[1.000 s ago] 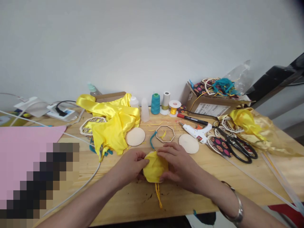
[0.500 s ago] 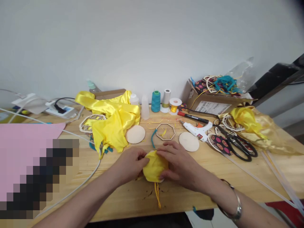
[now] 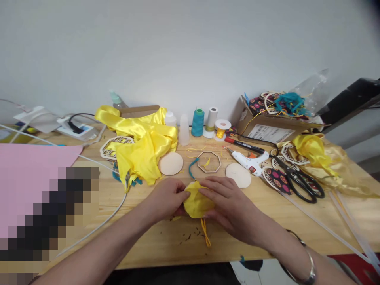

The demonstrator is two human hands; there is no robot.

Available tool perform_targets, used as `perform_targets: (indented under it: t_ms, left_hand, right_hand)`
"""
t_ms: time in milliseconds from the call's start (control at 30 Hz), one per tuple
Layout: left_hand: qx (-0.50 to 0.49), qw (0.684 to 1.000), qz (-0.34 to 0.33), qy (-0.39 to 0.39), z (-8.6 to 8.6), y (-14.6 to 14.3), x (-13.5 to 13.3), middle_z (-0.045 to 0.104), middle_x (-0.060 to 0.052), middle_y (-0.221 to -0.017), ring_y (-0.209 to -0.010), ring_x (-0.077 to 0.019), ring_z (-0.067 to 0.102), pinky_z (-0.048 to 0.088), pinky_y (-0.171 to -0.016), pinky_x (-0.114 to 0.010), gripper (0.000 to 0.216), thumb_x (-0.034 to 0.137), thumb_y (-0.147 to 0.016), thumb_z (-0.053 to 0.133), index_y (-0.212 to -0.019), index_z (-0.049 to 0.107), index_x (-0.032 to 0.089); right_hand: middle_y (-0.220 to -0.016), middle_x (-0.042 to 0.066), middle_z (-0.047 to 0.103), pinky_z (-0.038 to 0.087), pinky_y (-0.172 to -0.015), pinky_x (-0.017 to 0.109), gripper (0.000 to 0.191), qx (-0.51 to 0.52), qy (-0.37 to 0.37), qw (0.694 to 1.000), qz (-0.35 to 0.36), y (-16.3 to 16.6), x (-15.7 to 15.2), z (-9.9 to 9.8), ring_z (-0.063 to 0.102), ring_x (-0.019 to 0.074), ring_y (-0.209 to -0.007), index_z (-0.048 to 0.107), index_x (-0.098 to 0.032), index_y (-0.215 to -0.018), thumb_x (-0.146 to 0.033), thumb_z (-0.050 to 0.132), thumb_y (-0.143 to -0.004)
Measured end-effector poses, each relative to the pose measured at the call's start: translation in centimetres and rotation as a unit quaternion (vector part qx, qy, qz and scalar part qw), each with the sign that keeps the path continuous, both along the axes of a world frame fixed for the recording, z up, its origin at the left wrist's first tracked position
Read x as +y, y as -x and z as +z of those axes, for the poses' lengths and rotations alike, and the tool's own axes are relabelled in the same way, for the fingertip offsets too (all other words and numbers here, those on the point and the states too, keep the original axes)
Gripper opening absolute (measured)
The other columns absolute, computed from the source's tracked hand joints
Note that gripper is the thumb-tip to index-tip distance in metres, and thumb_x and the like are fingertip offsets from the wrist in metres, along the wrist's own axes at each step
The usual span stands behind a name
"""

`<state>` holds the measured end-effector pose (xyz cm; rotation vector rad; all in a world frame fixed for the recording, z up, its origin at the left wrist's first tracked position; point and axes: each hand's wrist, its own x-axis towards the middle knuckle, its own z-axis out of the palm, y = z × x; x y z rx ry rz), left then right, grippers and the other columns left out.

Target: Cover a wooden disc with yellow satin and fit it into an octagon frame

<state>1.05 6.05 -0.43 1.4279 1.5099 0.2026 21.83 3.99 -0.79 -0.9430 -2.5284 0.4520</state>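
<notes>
Between my hands is a round piece covered in yellow fabric [image 3: 198,202], held just over the front of the table. My left hand [image 3: 173,198] pinches its left edge with thumb and fingers. My right hand [image 3: 227,202] closes round the right side, fingertips resting on top of the fabric and thumb below. A teal cord [image 3: 192,169] comes out at the far edge, and an orange cord loop [image 3: 206,234] hangs from the near edge. Beyond it lie an octagonal wooden frame [image 3: 219,158] and two pale wooden discs, one left [image 3: 171,164] and one right [image 3: 238,175].
Yellow satin [image 3: 142,154] is heaped at left. A glue gun [image 3: 249,161], marker [image 3: 245,145] and black scissors [image 3: 303,186] lie at right. Thread spools [image 3: 198,123] and bottles [image 3: 184,130] stand near the wall, beside a cardboard box [image 3: 267,128] of scraps. A white cable [image 3: 114,215] crosses the left side.
The yellow piece has been tilted and shifted slightly right and away from me, with both hands still on it. The whole view has shifted a little.
</notes>
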Motion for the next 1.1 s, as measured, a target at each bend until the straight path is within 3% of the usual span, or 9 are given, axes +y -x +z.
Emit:
perform_targets:
  t_ms: [267, 467, 633, 700, 767, 867, 1000, 1100]
  left_hand:
    - [0.038, 0.998, -0.042, -0.03, 0.2, 0.1, 0.0, 0.056, 0.001, -0.048, -0.047, -0.0161, 0.057, 0.038, -0.044, -0.023, 0.02, 0.029, -0.075, 0.044, -0.06, 0.054, 0.02]
    - [0.117, 0.982, -0.093, -0.117, 1.1, -0.1, 0.1, 0.06, -0.003, -0.051, -0.051, -0.0195, 0.057, 0.035, -0.052, -0.029, 0.028, 0.028, -0.079, 0.044, -0.054, 0.054, 0.02]
    - [0.258, 0.928, -0.143, -0.226, 1.7, -0.6, -0.9, 0.068, -0.01, -0.065, -0.063, -0.0247, 0.063, 0.038, -0.059, -0.034, 0.037, 0.029, -0.087, 0.038, -0.062, 0.061, 0.017]
    - [0.32, 0.904, -0.134, -0.25, 1.8, -0.3, -1.8, 0.069, -0.011, -0.066, -0.065, -0.0266, 0.065, 0.041, -0.06, -0.035, 0.039, 0.032, -0.09, 0.036, -0.066, 0.063, 0.016]
    - [0.36, 0.883, -0.101, -0.285, 1.4, 0.5, -3.0, 0.069, -0.01, -0.068, -0.066, -0.0271, 0.066, 0.043, -0.06, -0.036, 0.036, 0.034, -0.091, 0.038, -0.072, 0.064, 0.016]
    - [0.311, 0.863, -0.071, -0.392, -0.2, 2.1, -5.1, 0.068, -0.004, -0.075, -0.067, -0.0213, 0.066, 0.045, -0.059, -0.031, 0.021, 0.034, -0.089, 0.048, -0.086, 0.064, 0.019]
    - [0.25, 0.848, -0.104, -0.455, -2.7, 3.1, -7.4, 0.066, -0.004, -0.091, -0.08, -0.0189, 0.064, 0.05, -0.068, -0.029, 0.015, 0.033, -0.086, 0.055, -0.093, 0.062, 0.021]
    - [0.236, 0.837, -0.122, -0.478, -3.4, 3.7, -7.6, 0.065, -0.003, -0.085, -0.079, -0.0185, 0.062, 0.051, -0.067, -0.03, 0.015, 0.025, -0.09, 0.049, -0.087, 0.063, 0.022]
  right_hand:
    - [-0.137, 0.011, 0.051, 0.027, -0.112, 0.045, 0.05, -0.061, 0.008, 0.997, 0.046, 0.5, -0.2, -0.7, 0.038, 0.0237, -0.132, 0.046, -0.014, -0.134, -0.039, 0.051, -0.091]
    - [-0.139, 0.01, 0.05, 0.025, -0.114, 0.045, 0.053, -0.072, 0.017, 0.996, 0.048, 0.6, -0.1, -0.9, 0.037, 0.0235, -0.133, 0.045, -0.014, -0.135, -0.042, 0.051, -0.091]
    - [-0.14, 0.01, 0.049, 0.023, -0.115, 0.046, 0.053, -0.082, 0.028, 0.994, 0.059, 0.8, -0.2, -1.1, 0.037, 0.0233, -0.133, 0.044, -0.013, -0.136, -0.041, 0.051, -0.091]
    - [-0.139, 0.01, 0.05, 0.023, -0.115, 0.046, 0.051, -0.086, 0.033, 0.994, 0.063, 0.8, -0.2, -1.2, 0.037, 0.0233, -0.133, 0.046, -0.014, -0.134, -0.041, 0.05, -0.092]
    - [-0.139, 0.01, 0.05, 0.023, -0.114, 0.047, 0.048, -0.087, 0.035, 0.994, 0.065, 0.8, -0.3, -1.3, 0.037, 0.0237, -0.134, 0.049, -0.014, -0.132, -0.041, 0.05, -0.092]
    - [-0.138, 0.01, 0.051, 0.023, -0.114, 0.047, 0.048, -0.082, 0.034, 0.994, 0.064, 0.7, -0.3, -1.4, 0.037, 0.0239, -0.134, 0.05, -0.014, -0.131, -0.042, 0.049, -0.092]
    - [-0.138, 0.01, 0.051, 0.023, -0.115, 0.047, 0.047, -0.077, 0.032, 0.995, 0.063, 0.7, -0.3, -1.4, 0.037, 0.023, -0.134, 0.05, -0.013, -0.131, -0.041, 0.049, -0.092]
    - [-0.138, 0.009, 0.051, 0.022, -0.115, 0.047, 0.048, -0.078, 0.039, 0.994, 0.06, 0.7, -0.4, -1.4, 0.036, 0.0226, -0.134, 0.05, -0.014, -0.131, -0.042, 0.048, -0.092]
